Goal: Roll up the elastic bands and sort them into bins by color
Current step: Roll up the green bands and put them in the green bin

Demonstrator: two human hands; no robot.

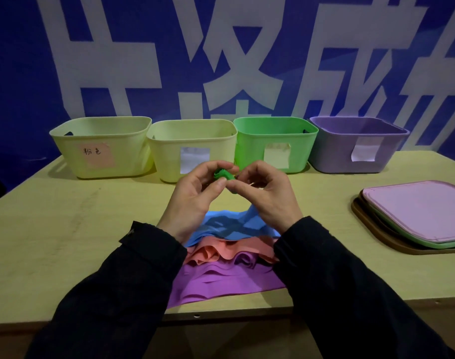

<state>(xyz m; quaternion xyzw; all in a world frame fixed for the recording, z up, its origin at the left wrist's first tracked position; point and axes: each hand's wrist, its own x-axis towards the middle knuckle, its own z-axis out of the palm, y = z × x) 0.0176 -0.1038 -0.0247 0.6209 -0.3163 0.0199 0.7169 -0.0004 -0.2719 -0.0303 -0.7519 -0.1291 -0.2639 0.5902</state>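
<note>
Head | 2 hands point(227, 187) pinch 1 green roll point(224, 174) | 4 bins point(275, 130)

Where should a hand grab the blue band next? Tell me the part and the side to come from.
Judging by how it lies, take the blue band at its raised fold on the far right, just under the right hand. Come from above and pinch that ridge: it stands up off the pile, while the near edge lies flat on the orange band.

Wooden table point(66, 229) with four bins point(192, 151), loose bands point(221, 278), stacked lids point(417, 213).
</note>
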